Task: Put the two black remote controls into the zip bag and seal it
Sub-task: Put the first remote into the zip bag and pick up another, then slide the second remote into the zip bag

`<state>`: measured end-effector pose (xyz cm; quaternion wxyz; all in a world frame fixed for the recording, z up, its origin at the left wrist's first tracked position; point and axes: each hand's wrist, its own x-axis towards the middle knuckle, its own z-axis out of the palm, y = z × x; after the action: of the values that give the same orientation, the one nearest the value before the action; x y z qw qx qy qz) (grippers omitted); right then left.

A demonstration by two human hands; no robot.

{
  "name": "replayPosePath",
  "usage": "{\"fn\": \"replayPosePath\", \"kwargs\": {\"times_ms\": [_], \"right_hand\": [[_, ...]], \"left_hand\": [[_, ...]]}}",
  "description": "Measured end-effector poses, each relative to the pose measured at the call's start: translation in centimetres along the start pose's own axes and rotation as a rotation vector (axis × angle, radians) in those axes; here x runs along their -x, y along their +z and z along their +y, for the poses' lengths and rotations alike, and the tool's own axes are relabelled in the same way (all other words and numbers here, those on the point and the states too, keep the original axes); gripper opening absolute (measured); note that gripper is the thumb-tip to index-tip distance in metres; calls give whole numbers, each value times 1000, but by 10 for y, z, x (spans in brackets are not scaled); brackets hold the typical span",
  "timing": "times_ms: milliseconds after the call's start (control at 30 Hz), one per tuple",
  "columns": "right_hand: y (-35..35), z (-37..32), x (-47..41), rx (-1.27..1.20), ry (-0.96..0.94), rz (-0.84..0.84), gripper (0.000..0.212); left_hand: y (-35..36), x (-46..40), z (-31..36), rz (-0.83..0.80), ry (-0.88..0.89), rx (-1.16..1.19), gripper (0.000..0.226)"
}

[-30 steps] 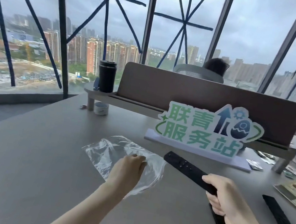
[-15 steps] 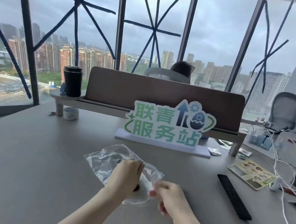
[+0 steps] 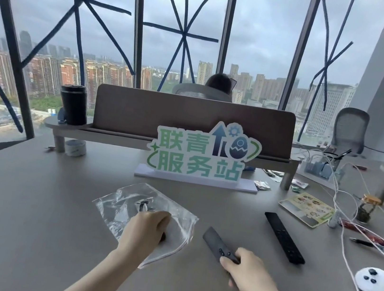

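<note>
Left hand [image 3: 146, 229] sits lower centre of the frame, pressed down on the clear zip bag [image 3: 143, 215], fingers curled w/ the plastic under them. Grip is closed on the bag afaict. Bag lies flat & crinkly on the grey worktop [image 3: 25, 220], just left of centre; something small and dark shows through the plastic near the fingertips, can't tell what it is.

Right hand [image 3: 247, 275] is lower right of centre, grip clamped round the near end of one black remote [image 3: 218, 246]. That remote points up-left toward the bag's right edge, its far tip close to the bag but not inside it. Can't tell if it's lifted or resting on the surface.

Second black remote [image 3: 284, 237] lies by itself on the worktop to the right, angled, apart from both hands and well clear of the bag.

Other stuff: green-and-white sign [image 3: 199, 157] w/ Chinese characters standing in the middle, a brown divider panel [image 3: 190, 115] behind it, black tumbler [image 3: 73, 104] on the shelf at left. Right side is messy: white game controller [image 3: 376, 281] at the right edge, white cables [image 3: 343, 242], a small jar w/ gold lid [image 3: 367, 209], a printed card [image 3: 306, 208]. Big windows w/ blue tape crosses [image 3: 182, 34] along the top, city skyline behind.
</note>
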<state>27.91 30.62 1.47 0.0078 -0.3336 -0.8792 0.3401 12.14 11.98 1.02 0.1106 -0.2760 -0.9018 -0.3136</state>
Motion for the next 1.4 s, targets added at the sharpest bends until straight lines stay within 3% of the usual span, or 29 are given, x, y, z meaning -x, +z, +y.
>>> {"fn": "replayPosePath", "kwargs": {"times_ms": [100, 267, 333, 467, 533, 633, 800, 867, 967, 1167, 1267, 1333, 1400], "right_hand": [[-29, 8, 9, -383, -30, -63, 29], [-47, -1, 21, -416, -36, -233, 31], [-30, -13, 14, -468, -43, -224, 31], [13, -34, -4, -851, -53, -266, 19], [22, -30, -8, -904, -39, -169, 12], [12, -1, -17, -800, 27, 105, 23], [-33, 59, -51, -285, 139, 573, 21], [-45, 77, -64, -177, 204, 610, 33], [-53, 94, -78, -10, 324, 509, 51], [-52, 96, -90, 60, 286, 382, 26], [-53, 83, -71, -320, 193, 270, 22], [-60, 71, -48, -716, 125, 115, 22], [-69, 60, -23, -878, 34, -79, 21]], "left_hand": [[4, -5, 17, -1, 1, 51, 21], [11, -19, 58, -17, 111, 120, 31], [14, -21, 67, -31, 142, 136, 31], [15, -15, 65, -32, 128, 153, 25], [13, -12, 56, -13, 120, 143, 24], [13, -10, 42, -29, 58, 140, 27], [19, -6, 32, -46, 33, 115, 27], [21, -4, 31, -45, 38, 101, 26], [23, -2, 29, -55, 26, 62, 29], [26, 0, 29, -53, 21, 59, 27], [28, -2, 32, -62, 11, 67, 28], [29, -4, 35, -71, -6, 84, 29], [28, -6, 38, -74, -27, 107, 30]]}}
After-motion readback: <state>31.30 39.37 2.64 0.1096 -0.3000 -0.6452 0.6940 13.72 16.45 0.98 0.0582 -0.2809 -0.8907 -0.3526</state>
